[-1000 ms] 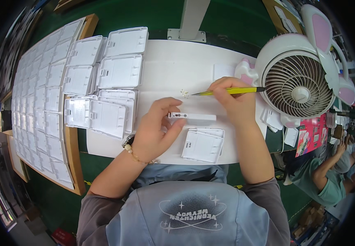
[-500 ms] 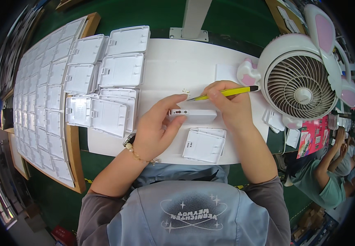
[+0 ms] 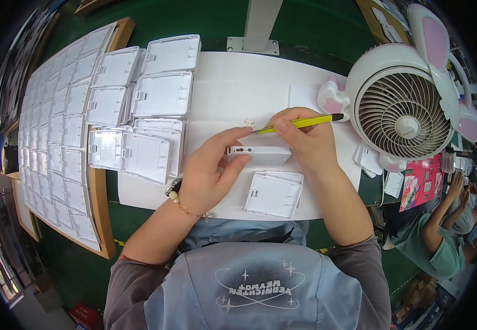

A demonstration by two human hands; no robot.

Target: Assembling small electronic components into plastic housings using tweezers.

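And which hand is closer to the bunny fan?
The right hand: it holds the yellow tool, a little left of the bunny fan. The left hand is farther left, holding the white case.

desk [image 3: 238, 74]: bright, even white light; I get only soft, faint shadows
white covers [image 3: 164, 93]: pale-on-pale, low contrast; glare on glossy one [image 3: 105, 148]
floor [image 3: 321, 33]: dimmer, dk green
yellow tool [image 3: 314, 121]: clear body; tip too small for me
L rim: blown-out strips [image 3: 0, 269], smeary detail
pic edges: fisheye bend, blk corners
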